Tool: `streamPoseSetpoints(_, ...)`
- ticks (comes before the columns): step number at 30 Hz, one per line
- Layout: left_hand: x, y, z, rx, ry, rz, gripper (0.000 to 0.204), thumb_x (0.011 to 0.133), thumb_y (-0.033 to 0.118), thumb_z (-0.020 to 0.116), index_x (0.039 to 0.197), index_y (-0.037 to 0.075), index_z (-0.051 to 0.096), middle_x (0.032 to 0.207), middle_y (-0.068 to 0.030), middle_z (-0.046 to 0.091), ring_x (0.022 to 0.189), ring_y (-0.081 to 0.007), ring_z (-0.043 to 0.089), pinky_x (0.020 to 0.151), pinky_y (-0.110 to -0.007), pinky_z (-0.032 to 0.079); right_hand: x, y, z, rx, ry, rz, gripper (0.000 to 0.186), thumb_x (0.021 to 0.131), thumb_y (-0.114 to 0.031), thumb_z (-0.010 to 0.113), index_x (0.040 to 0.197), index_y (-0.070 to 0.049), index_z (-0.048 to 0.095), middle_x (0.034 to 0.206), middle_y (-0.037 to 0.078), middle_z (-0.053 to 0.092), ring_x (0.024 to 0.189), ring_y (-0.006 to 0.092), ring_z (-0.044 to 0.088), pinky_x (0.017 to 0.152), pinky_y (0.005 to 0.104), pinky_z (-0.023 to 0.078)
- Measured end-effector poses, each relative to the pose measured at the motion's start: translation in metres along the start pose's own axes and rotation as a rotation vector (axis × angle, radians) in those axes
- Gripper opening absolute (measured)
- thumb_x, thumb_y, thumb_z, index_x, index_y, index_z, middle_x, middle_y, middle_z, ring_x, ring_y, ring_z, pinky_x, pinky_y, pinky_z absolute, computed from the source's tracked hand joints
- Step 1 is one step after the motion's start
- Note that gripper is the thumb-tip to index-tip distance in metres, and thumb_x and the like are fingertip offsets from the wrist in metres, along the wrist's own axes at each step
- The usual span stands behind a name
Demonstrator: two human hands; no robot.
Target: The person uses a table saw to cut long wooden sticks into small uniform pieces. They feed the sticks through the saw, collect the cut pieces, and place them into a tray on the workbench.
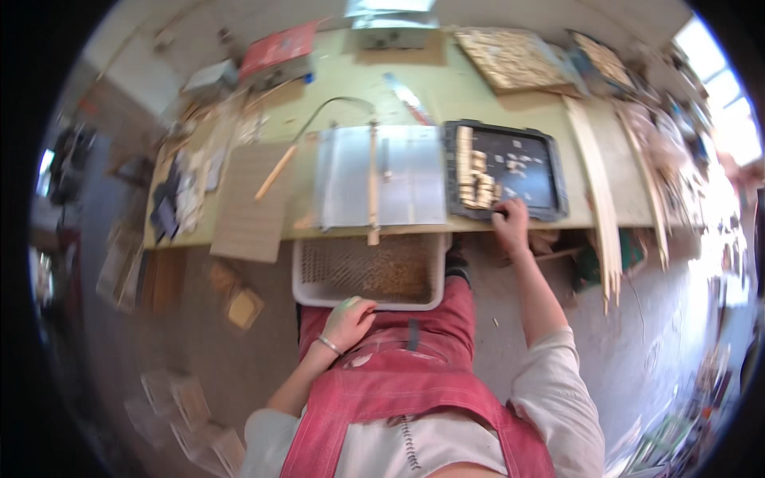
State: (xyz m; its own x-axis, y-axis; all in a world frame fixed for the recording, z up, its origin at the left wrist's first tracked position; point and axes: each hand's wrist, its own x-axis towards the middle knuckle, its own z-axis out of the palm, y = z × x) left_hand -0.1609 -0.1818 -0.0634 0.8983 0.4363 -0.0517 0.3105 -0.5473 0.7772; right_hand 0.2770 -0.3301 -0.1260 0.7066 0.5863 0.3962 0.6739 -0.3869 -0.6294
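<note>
My right hand (511, 218) reaches to the near edge of a black plastic tray (562, 191), its fingers pinched together beside the small wooden blocks (482, 179). Whatever lies between those fingertips is too small to make out. The blocks stand in rows along the tray's left side, with a few pale bits scattered on its dark floor. My left hand (348, 320) is curled closed over my lap, beside the near rim of a white plastic basket (366, 304). Its fingertips are turned away, so any object in them is hidden. Wood pieces lie in the basket.
A metal plate (414, 175) with a wooden strip (373, 179) across it lies left of the tray. Further left are a wooden-handled tool (276, 171) and a cardboard sheet (253, 199). Long wooden strips (598, 183) overhang the table edge at right. A block-filled board (514, 60) lies behind.
</note>
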Motion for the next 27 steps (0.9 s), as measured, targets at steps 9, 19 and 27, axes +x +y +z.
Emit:
streamPoseSetpoints(9,-0.005,0.0,0.007,0.001,-0.068,-0.023,0.018,0.09,0.007,0.072,0.107,0.003,0.069,0.095,-0.0136,0.069,0.088,-0.0314,0.07,0.077,-0.04,0.056,-0.037,0.049,-0.099,-0.375,0.291,0.125,0.03,0.079,-0.009,0.067,0.109,-0.006,0.07,0.108,0.013,0.068,0.109,0.0343,0.062,0.102,0.0471,0.044)
streamPoseSetpoints(19,0.01,0.001,0.016,0.059,-0.185,-0.066,0.017,0.089,0.006,0.072,0.106,0.003,0.072,0.093,-0.0124,0.07,0.086,-0.0288,0.072,0.076,-0.038,0.058,-0.043,0.147,-0.214,-0.876,0.187,0.653,0.079,0.079,-0.033,0.085,0.144,-0.003,0.052,0.148,0.017,0.052,0.14,0.034,0.048,0.116,0.0473,0.038)
streamPoseSetpoints(27,0.035,0.008,0.029,0.084,-0.285,-0.09,0.019,0.087,0.005,0.073,0.105,0.003,0.072,0.093,-0.0131,0.07,0.087,-0.0303,0.071,0.078,-0.04,0.057,-0.032,0.163,-0.207,0.699,0.575,1.069,0.037,0.095,-0.036,0.08,0.085,-0.003,0.067,0.066,0.001,0.062,0.058,0.0211,0.06,0.059,0.0323,0.052)
